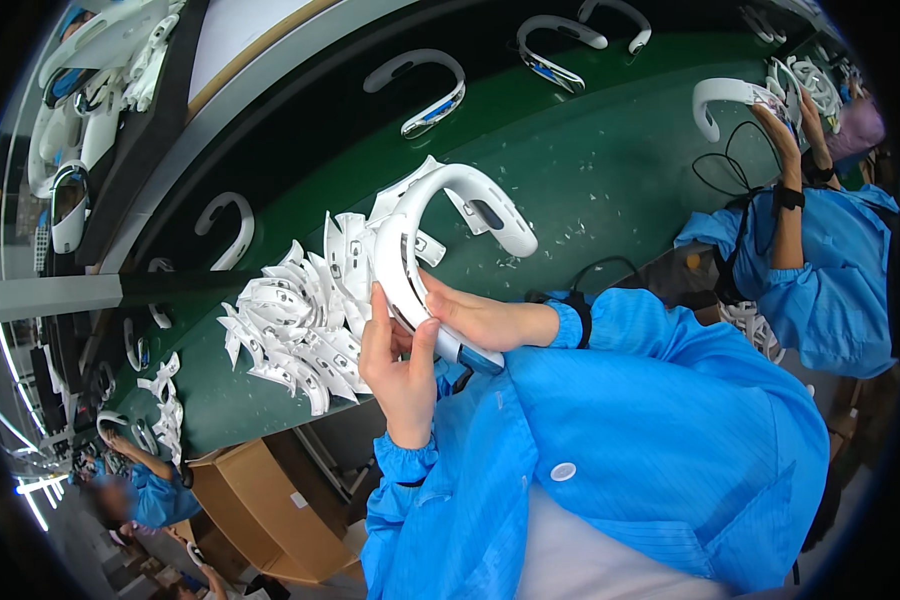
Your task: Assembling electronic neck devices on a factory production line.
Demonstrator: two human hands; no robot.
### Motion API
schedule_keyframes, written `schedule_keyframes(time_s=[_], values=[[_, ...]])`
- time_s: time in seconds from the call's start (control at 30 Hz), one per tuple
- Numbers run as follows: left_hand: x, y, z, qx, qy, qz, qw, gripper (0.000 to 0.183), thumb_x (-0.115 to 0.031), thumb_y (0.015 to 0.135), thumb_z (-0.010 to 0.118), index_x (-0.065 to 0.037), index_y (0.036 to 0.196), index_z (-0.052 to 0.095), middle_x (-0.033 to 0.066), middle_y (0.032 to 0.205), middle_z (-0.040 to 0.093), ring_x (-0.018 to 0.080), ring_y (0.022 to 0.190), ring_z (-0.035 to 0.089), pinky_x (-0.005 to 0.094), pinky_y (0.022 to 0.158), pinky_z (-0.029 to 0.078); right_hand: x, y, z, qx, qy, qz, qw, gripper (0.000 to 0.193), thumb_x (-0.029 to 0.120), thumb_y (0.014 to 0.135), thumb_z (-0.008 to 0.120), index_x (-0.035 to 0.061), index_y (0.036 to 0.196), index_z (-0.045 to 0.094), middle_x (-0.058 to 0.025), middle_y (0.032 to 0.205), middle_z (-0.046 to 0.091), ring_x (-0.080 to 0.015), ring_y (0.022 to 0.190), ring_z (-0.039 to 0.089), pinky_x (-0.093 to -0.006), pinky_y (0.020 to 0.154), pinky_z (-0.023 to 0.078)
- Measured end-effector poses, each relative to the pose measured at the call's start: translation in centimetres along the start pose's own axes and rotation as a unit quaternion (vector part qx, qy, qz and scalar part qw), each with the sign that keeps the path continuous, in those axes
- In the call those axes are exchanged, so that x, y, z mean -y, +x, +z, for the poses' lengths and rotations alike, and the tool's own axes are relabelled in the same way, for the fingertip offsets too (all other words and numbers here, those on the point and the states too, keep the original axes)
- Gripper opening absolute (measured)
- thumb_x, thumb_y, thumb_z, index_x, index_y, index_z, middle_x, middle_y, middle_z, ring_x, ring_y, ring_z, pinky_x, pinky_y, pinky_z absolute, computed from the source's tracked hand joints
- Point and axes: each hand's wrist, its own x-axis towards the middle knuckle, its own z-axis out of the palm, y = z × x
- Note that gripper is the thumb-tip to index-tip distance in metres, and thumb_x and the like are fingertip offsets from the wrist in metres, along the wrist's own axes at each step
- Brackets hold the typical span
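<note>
Both hands hold a white C-shaped neck fan (398, 262) above the near side of the green table. Its rounded free end curves up and to the right, and a blue-covered tip points toward my blue jacket. My left hand (398, 375) pinches the lower arm of the fan between thumb and fingers. My right hand (480, 315) grips the same arm from the other side, with its fingers partly hidden behind it. Just left of the fan lies a heap of curved white pieces (295, 325) with small dark printed marks; some lie behind the fan.
More neck fans (435, 115) lie along the far side of the green table (610, 130), among small white scraps. A co-worker in blue (820, 260) handles another at the right; another person (155, 490) works at the lower left. An open cardboard box (270, 505) stands below the table edge.
</note>
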Motion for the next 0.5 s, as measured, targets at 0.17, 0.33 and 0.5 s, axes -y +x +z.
schedule_keyframes(time_s=[0.17,0.33,0.5], values=[[-1.2,0.6,-0.1,0.010,-0.095,-0.091,0.991,0.048,-0.008,0.081,0.063,-0.002,0.126,0.048,0.0016,0.079,0.044,0.0079,0.061,0.041,0.0198,0.052,0.035,0.8,-0.5,-0.2,0.009,-0.067,-0.011,0.998,0.068,0.025,0.096,0.036,0.0007,0.140,-0.010,-0.0180,0.144,0.012,-0.0245,0.133,0.017,-0.0318,0.107,0.019],[0.1,2.3,-2.9,0.092,0.059,-0.008,0.994,0.033,-0.015,0.088,0.054,-0.005,0.120,0.056,0.0023,0.082,0.042,0.0114,0.076,0.042,0.0233,0.063,0.037,2.3,-0.9,0.1,0.001,-0.186,0.045,0.981,0.067,0.018,0.086,0.050,-0.0062,0.134,0.011,-0.0248,0.113,0.048,-0.0296,0.099,0.054,-0.0351,0.085,0.042],[-0.6,5.2,-0.5,-0.034,-0.201,-0.145,0.968,0.027,-0.024,0.096,0.039,-0.002,0.105,0.051,0.0052,0.081,0.055,0.0101,0.068,0.049,0.0215,0.061,0.040,1.7,-0.9,1.7,0.025,-0.303,-0.046,0.952,0.056,0.022,0.087,0.044,-0.0109,0.124,0.018,-0.0282,0.080,0.056,-0.0417,0.070,0.057,-0.0426,0.063,0.046]])
